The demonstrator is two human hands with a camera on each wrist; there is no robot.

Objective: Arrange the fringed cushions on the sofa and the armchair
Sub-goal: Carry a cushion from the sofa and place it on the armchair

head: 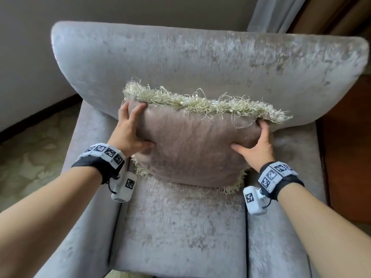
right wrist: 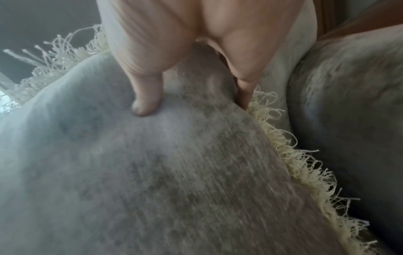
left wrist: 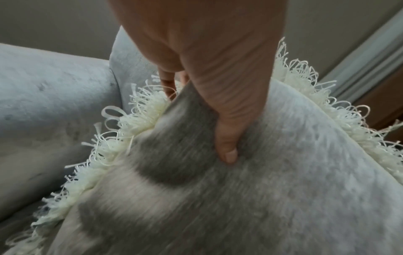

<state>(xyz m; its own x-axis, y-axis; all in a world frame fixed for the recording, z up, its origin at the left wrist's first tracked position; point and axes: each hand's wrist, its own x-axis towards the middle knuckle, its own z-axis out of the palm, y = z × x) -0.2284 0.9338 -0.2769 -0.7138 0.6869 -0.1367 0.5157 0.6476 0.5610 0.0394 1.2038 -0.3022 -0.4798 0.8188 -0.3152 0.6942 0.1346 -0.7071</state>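
Observation:
A taupe velvet cushion (head: 192, 145) edged with pale yellow-green fringe (head: 200, 102) stands upright on the seat of a grey velvet armchair (head: 180, 227), leaning against its backrest (head: 200, 61). My left hand (head: 130, 129) grips the cushion's left side, thumb dug into its front and fingers wrapped over the upper corner. My right hand (head: 257, 143) grips the right side the same way. In the left wrist view the thumb (left wrist: 226, 146) dents the cushion (left wrist: 240, 198). In the right wrist view the thumb (right wrist: 146, 101) presses the cushion (right wrist: 152, 172) while fingers reach behind the fringe (right wrist: 301, 165).
The chair's armrests (head: 86, 197) flank the seat on both sides. A patterned carpet (head: 30, 161) and a wall lie to the left. A curtain (head: 269, 13) hangs behind the chair at right, beside brown wooden furniture (head: 345, 147).

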